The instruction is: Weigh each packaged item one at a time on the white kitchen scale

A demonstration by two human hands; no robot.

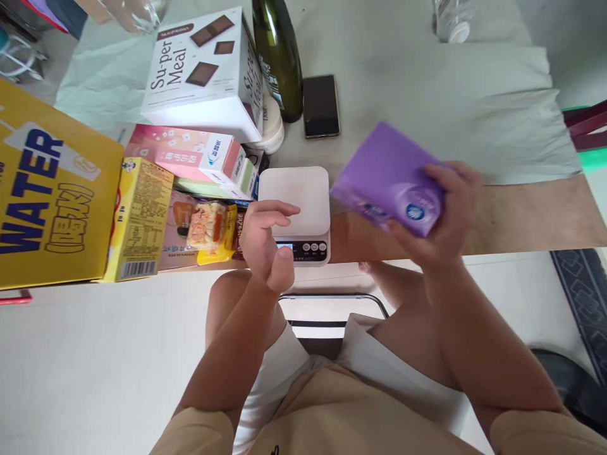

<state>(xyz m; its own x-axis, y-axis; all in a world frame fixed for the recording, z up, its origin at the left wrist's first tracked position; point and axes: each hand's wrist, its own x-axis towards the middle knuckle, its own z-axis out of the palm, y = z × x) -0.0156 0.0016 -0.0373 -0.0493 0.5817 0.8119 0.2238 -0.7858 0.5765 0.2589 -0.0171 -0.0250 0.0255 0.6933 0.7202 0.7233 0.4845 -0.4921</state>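
Observation:
My right hand (448, 215) grips a purple tissue pack (386, 174) by its right end. The pack is held tilted above the table's front part, to the right of a white kitchen scale (294, 199). Nothing lies on the visible part of the scale's plate. My left hand (268, 243) is over the scale's left front corner, empty, with its fingers bent and apart. It partly covers the scale's lit display; the buttons beside the display show. I cannot tell whether the left hand touches the scale.
To the left stand a yellow WATER box (57, 202), a smaller yellow box (142, 218), pink boxes (184, 151) and packaged snacks (208, 227). Behind are a white Su-per Meal box (199, 76), a green bottle (279, 57), a phone (321, 106) and a clear bottle (453, 19).

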